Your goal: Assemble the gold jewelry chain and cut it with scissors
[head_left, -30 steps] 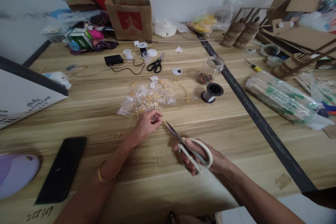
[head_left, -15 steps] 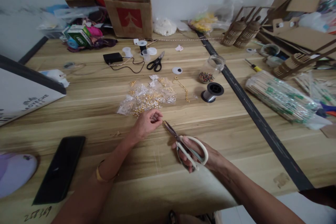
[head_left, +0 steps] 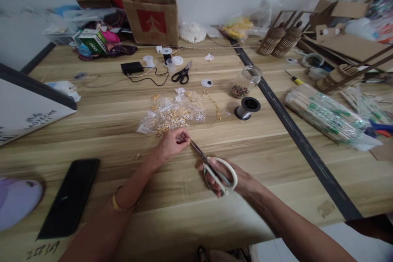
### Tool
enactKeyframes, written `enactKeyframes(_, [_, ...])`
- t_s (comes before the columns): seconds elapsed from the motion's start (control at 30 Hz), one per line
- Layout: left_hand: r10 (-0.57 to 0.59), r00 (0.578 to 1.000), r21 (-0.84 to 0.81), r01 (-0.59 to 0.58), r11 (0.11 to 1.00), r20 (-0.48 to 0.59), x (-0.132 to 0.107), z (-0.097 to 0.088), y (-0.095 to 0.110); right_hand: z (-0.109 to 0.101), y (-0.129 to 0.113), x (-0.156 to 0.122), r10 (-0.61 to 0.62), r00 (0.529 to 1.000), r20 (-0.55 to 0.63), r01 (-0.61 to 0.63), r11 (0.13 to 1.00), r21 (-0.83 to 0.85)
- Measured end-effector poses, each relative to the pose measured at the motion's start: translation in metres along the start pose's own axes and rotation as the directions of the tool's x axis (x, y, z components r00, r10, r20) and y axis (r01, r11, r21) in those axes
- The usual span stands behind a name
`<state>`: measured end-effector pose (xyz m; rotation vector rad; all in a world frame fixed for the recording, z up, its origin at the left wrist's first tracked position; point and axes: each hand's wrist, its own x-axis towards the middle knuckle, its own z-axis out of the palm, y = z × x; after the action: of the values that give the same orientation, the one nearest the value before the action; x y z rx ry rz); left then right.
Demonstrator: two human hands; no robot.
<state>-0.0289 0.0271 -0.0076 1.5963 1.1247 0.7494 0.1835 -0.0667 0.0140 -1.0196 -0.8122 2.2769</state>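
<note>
My right hand (head_left: 216, 176) grips a pair of scissors (head_left: 221, 174) with cream handles, its dark blades pointing up and left. The blade tips meet the fingertips of my left hand (head_left: 175, 143), which is closed in a pinch. What those fingers hold is too small to make out, though a bit of gold colour shows by the tips. Just beyond my left hand lies a heap of gold and silver jewellery findings (head_left: 173, 118), partly in clear plastic bags. A short gold chain (head_left: 212, 104) rests to the right of the heap.
A wire spool (head_left: 247, 108) and a glass jar (head_left: 248, 82) of beads stand at right, near bagged wooden sticks (head_left: 325, 116). Black scissors (head_left: 182, 73) lie farther back. A phone (head_left: 69, 198) is at left. Behind stands a paper bag (head_left: 150, 18).
The scissors in my right hand have moved slightly left and up, and their blades have closed together at my left fingertips. My left hand has stayed in place.
</note>
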Motion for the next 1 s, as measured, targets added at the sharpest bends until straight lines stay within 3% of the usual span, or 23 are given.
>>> enactKeyframes(1.0, [0.026, 0.999, 0.02, -0.027, 0.999, 0.039, -0.0003, -0.0015, -0.0009, -0.0005, 0.0029, 0.0068, -0.005, 1.0, 0.005, 0.005, 1.0, -0.026])
